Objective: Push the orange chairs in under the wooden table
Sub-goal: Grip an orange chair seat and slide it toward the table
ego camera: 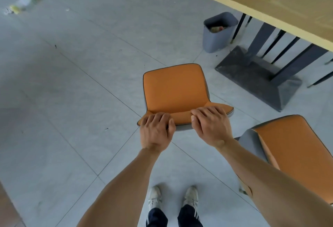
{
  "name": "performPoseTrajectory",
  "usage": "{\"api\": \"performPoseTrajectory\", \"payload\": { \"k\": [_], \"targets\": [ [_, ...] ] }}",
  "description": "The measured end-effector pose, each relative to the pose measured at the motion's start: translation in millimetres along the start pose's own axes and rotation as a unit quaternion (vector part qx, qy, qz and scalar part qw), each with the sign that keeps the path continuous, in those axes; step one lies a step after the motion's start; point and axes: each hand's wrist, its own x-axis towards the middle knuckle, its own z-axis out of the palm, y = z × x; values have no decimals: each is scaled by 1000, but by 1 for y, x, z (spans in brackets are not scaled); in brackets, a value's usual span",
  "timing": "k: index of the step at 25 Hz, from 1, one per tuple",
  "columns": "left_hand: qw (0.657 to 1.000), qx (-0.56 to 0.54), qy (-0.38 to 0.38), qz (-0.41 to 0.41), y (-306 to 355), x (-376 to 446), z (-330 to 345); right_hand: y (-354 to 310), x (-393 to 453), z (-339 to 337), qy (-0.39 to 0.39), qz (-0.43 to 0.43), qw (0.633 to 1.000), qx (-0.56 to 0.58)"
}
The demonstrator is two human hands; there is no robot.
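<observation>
A grey waste bin (pixel 219 32) stands on the floor in the upper right of the frame, just beside the table's corner; some scraps of rubbish lie inside it, too blurred to name.

The floor (pixel 81 82) is pale grey tile with thin dark joints running diagonally. Some blurred litter (pixel 23 1), green, yellow and clear, lies at the upper left.

The wooden table (pixel 281 1) fills the upper right corner, its light top carried on a dark grey pedestal base (pixel 257 80). Thin dark chair legs show beneath the top.

At the centre of the frame an orange chair (pixel 174 88) stands out on the open floor, well clear of the table's edge and to the left of the pedestal. The left hand (pixel 155 133) and right hand (pixel 210 125) both grip the top of its backrest, fingers curled over the front, thumbs behind. A second orange chair (pixel 292 151) with a grey back stands at the right edge of the frame, just beside the right forearm, also not under the table. Two white shoes (pixel 173 198) show at the bottom centre.
</observation>
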Motion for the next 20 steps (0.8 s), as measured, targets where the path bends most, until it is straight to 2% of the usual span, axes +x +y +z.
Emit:
{"api": "performPoseTrajectory", "payload": {
  "k": [6,10,16,20],
  "targets": [
    [1000,21,-9,-8,-1,4,6,-2,5,3,6,11,1000,-17],
    [997,41,-34,-59,11,2,4,-2,8,5,-9,8,1000,-29],
    [994,23,12,-110,24,-6,9,-3,9,11,18,13,999,-41],
    [991,20,-25,-126,29,-7,11,-2,12,11,25,8,999,-41]
  ]
}}
